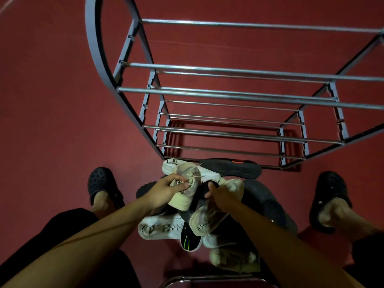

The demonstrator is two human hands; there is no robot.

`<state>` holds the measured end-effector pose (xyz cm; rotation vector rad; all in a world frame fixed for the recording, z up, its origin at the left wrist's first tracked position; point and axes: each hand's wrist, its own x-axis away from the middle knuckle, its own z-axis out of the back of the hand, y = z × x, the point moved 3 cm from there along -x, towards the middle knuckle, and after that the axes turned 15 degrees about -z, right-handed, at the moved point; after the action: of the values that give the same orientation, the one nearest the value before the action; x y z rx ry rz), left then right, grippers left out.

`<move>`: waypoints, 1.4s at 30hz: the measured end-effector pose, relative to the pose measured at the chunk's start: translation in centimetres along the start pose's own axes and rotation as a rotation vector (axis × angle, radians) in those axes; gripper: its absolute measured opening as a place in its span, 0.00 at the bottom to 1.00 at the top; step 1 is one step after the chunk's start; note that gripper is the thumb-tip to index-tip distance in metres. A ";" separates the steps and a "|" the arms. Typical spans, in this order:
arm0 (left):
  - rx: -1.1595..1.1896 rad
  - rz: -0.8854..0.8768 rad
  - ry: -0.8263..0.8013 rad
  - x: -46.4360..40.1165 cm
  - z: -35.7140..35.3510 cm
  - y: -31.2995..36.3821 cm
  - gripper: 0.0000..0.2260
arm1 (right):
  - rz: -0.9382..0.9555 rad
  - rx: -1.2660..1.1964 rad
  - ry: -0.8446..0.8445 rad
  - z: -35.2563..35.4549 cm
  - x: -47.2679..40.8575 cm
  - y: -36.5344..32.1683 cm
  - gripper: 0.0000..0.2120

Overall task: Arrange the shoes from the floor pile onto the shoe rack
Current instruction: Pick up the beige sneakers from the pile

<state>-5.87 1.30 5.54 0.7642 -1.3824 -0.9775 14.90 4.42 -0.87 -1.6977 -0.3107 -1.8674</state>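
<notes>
We are picking from the pile: left hand grips a cream shoe, right hand a dark one; next, lift to the rack.

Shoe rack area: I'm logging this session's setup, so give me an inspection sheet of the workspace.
Surface: red floor, bare around the rack.
Job's things: metal shoe rack, no shoes on its bars; shoe pile on the floor in front of it, white, beige and black shoes mixed, some sole up.
Clutter: chrome tube at the bottom edge, what it belongs to is not visible.
Hands: left hand pinches a beige sneaker near its laces; right hand grips a dark shoe in the pile.
Cables: nothing seen.
Surroundings: person's feet in black clogs on either side of the pile.
</notes>
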 end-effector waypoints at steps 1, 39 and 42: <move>-0.029 0.016 0.009 -0.1 0.0 -0.2 0.10 | -0.026 0.091 0.057 -0.1 -0.5 0.8 0.30; -0.804 -0.251 -0.435 6.0 -0.9 14.1 0.24 | 0.507 0.430 0.123 7.4 17.7 0.0 0.26; -0.875 -0.341 -0.434 7.4 -0.7 16.7 0.23 | 0.579 0.544 0.121 8.3 21.1 -2.1 0.28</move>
<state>-3.77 1.73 23.73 0.1116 -1.0120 -1.9190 20.33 4.98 21.21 -1.1395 -0.2180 -1.2963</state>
